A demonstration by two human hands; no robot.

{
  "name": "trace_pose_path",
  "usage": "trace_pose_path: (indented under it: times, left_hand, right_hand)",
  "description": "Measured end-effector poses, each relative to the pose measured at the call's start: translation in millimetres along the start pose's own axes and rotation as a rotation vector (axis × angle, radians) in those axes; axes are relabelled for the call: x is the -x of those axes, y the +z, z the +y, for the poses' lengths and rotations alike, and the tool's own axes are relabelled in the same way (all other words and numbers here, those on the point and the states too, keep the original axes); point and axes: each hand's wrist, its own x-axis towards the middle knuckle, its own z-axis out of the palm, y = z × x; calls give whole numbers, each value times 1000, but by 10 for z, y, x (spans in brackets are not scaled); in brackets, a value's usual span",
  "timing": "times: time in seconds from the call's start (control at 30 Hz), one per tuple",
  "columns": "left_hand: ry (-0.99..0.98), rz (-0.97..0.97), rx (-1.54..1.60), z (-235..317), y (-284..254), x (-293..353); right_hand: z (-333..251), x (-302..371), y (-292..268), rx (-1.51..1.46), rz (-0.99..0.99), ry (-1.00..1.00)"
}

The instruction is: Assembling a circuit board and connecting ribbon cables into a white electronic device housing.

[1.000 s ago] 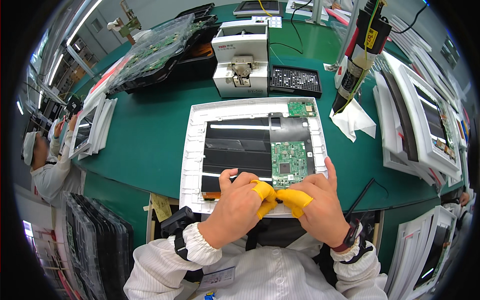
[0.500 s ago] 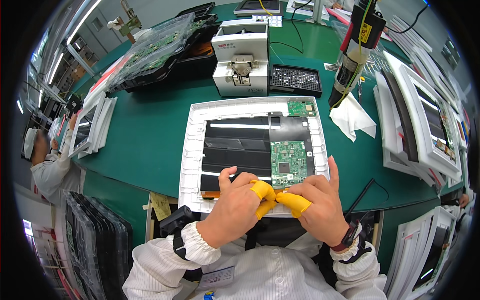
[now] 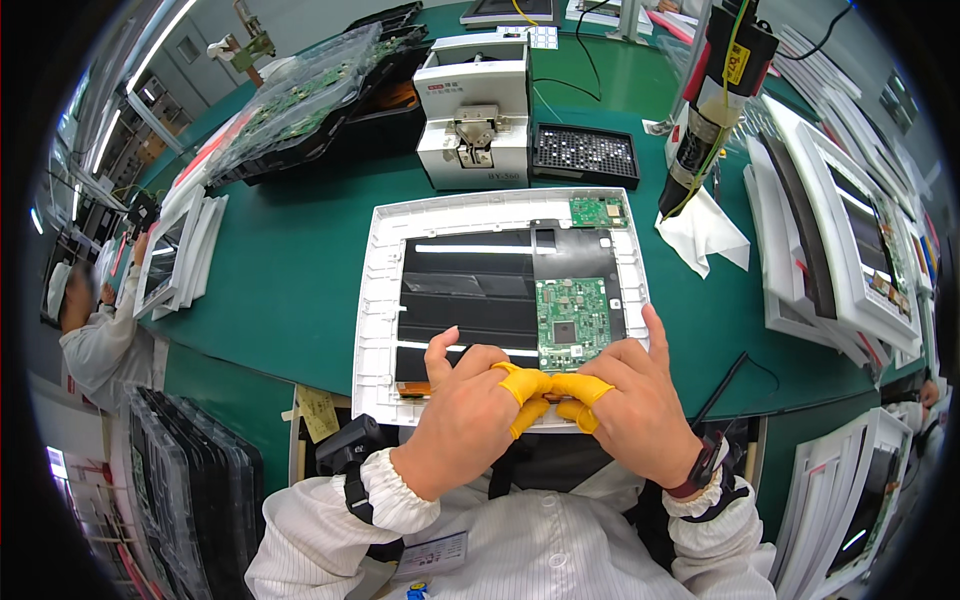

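Note:
A white plastic display housing (image 3: 372,300) lies on the green table in front of me, with a black panel (image 3: 465,260) set in it. On the panel's right side sits a green circuit board (image 3: 572,322); a smaller green board (image 3: 597,212) is in the far right corner. My left hand (image 3: 465,415) and my right hand (image 3: 645,415) meet at the housing's near edge, yellow finger cots on thumbs and index fingers. Both are pinched closed, tips touching, around something small and brownish that the fingers mostly hide. An orange flex strip (image 3: 413,389) shows left of my left hand.
Beyond the housing stand a white screw feeder (image 3: 473,145) and a black tray of small parts (image 3: 585,153). An electric screwdriver (image 3: 708,125) hangs at right over a white cloth (image 3: 703,232). Stacked housings (image 3: 850,230) are at right; trays of boards (image 3: 300,100) at far left. A co-worker (image 3: 95,325) sits left.
My fingertips have drawn together at the near edge, the right hand moving slightly left. The whole scene has shifted a little left and up in the view.

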Motion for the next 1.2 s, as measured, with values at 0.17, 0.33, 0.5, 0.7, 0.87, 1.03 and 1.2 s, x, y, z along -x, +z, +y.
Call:
trace_pose_path:
  times: [0.17,0.33,0.5,0.7,0.87,1.03,1.2]
  left_hand:
    - [35,55,-120,0,1,25]
    - [35,56,-114,-8,-9,26]
    - [36,57,-114,-12,-13,32]
    - [23,60,-114,-31,-12,24]
    - [-24,145,-79,27,-4,-31]
    - [43,162,-172,27,-31,-13]
    - [169,145,-262,22,-76,-9]
  right_hand:
    - [2,-10,-5,5,-10,1]
    - [-6,-9,-3,6,-15,10]
    - [-6,-2,-2,4,-16,10]
    - [-18,10,10,-3,48,53]
    - [16,29,21,5,104,111]
    - [42,38,20,-9,96,95]
    - [59,46,27,-24,103,110]
